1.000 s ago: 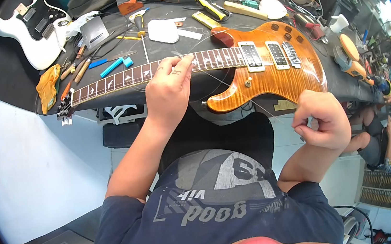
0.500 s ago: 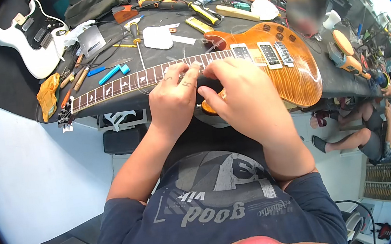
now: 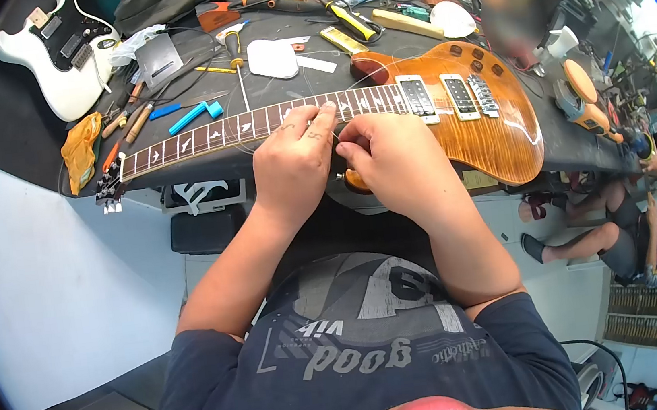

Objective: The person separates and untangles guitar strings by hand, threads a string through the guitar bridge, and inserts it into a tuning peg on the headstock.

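An amber flame-top electric guitar (image 3: 499,141) lies face up along the bench's near edge, its neck to the left. My left hand (image 3: 295,156) rests over the middle of the fretboard (image 3: 207,136), fingers bent and pressed together. Close beside it, my right hand (image 3: 399,148) has thumb and forefinger pinched at the neck's near edge. A thin guitar string (image 3: 236,106) curls out past my left hand and appears to run into my fingers; the exact grip is partly hidden.
Behind the neck are a blue string winder (image 3: 195,117), a screwdriver (image 3: 235,54), a white plate (image 3: 272,59) and a yellow-black cutter (image 3: 351,22). A white guitar body (image 3: 58,74) lies far left, an orange sander (image 3: 583,107) right. Another person (image 3: 631,231) sits at far right.
My right hand has drawn in, its thumb and forefinger closing from apart into a pinch near my left hand. The left hand stays over the fretboard. The view has shifted slightly.
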Demonstrator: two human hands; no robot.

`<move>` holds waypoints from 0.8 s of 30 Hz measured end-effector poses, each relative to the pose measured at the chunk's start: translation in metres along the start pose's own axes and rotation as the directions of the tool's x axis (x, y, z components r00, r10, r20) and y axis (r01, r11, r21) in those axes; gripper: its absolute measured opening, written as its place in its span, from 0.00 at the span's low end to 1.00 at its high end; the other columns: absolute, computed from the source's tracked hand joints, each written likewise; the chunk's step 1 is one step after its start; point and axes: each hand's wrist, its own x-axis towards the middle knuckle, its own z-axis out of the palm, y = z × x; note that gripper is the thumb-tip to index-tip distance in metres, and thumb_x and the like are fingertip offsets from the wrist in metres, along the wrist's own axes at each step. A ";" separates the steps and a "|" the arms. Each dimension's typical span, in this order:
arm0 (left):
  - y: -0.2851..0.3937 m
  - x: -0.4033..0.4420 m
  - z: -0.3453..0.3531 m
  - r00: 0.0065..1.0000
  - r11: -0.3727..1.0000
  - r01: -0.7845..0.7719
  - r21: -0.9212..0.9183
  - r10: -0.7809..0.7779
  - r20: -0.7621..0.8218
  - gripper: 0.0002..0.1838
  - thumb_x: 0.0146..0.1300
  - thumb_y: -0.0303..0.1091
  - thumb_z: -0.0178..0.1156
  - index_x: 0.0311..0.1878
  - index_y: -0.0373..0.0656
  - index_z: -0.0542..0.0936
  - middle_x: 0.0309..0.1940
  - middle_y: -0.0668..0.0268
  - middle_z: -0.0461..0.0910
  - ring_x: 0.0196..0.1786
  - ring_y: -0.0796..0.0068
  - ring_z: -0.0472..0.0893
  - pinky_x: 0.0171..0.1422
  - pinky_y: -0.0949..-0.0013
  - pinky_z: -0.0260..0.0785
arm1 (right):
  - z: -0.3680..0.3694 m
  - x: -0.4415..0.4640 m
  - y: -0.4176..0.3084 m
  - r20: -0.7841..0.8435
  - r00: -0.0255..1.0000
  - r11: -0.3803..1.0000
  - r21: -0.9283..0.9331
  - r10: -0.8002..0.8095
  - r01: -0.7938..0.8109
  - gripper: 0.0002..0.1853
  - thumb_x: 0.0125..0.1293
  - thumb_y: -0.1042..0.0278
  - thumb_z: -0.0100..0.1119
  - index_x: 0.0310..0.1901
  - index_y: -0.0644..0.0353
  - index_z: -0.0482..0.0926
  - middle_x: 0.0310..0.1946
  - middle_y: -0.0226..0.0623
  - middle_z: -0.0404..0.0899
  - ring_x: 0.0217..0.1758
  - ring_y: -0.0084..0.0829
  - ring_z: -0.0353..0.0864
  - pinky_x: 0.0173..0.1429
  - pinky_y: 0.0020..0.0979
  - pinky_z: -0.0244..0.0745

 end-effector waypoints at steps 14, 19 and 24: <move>-0.030 0.020 -0.011 0.974 0.963 0.226 -0.147 -0.220 0.056 0.22 0.64 0.26 0.74 0.62 0.39 0.89 0.55 0.60 0.84 0.27 0.80 0.76 0.36 0.70 0.75 | -0.100 -0.065 0.001 0.199 0.940 0.954 -0.059 -0.278 0.295 0.05 0.67 0.73 0.71 0.38 0.60 0.82 0.27 0.44 0.84 0.34 0.51 0.87 0.37 0.47 0.79; -0.026 0.028 -0.010 0.967 0.963 0.251 -0.102 -0.243 0.080 0.18 0.66 0.28 0.73 0.58 0.38 0.89 0.59 0.59 0.82 0.26 0.77 0.76 0.37 0.67 0.76 | -0.111 -0.079 0.009 0.274 0.914 0.940 -0.080 -0.299 0.331 0.06 0.64 0.72 0.73 0.38 0.58 0.82 0.26 0.41 0.84 0.33 0.49 0.87 0.36 0.46 0.79; -0.028 0.033 -0.006 0.984 0.984 0.174 -0.039 -0.172 0.050 0.16 0.68 0.29 0.72 0.57 0.38 0.87 0.63 0.56 0.82 0.28 0.72 0.80 0.39 0.64 0.77 | -0.110 -0.078 0.006 0.354 0.875 0.935 -0.006 -0.329 0.354 0.06 0.63 0.72 0.73 0.38 0.57 0.83 0.26 0.41 0.84 0.33 0.49 0.88 0.36 0.47 0.79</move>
